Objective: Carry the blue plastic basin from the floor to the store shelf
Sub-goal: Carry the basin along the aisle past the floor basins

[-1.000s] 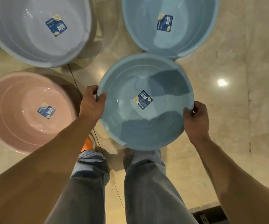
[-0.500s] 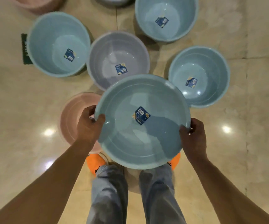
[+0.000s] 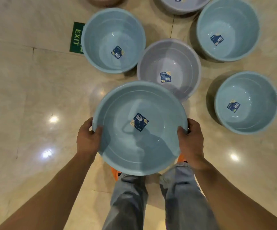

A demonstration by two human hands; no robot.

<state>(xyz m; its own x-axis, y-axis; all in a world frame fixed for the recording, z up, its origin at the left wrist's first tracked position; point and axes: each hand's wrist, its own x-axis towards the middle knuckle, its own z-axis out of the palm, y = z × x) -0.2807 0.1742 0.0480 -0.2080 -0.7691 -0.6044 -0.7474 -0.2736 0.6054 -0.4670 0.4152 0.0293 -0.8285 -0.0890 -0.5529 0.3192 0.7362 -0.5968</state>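
A round blue plastic basin (image 3: 126,146) with a dark blue label in its bottom hangs level above the floor, over my legs. My left hand (image 3: 88,140) grips its left rim, thumb inside the bowl. On the opposite rim my right hand (image 3: 191,143) holds on the same way. No store shelf is in view.
On the beige tiled floor (image 3: 26,105) stand other basins: blue ones at upper left (image 3: 113,40), upper right (image 3: 227,29) and right (image 3: 246,102), a lilac one (image 3: 169,68) just beyond the held basin. A green EXIT floor sign (image 3: 76,37) lies at the left.
The basin has risen off the floor with both hands on its rim. The view has pulled back and up; the pink basin that was at the left is now hidden.
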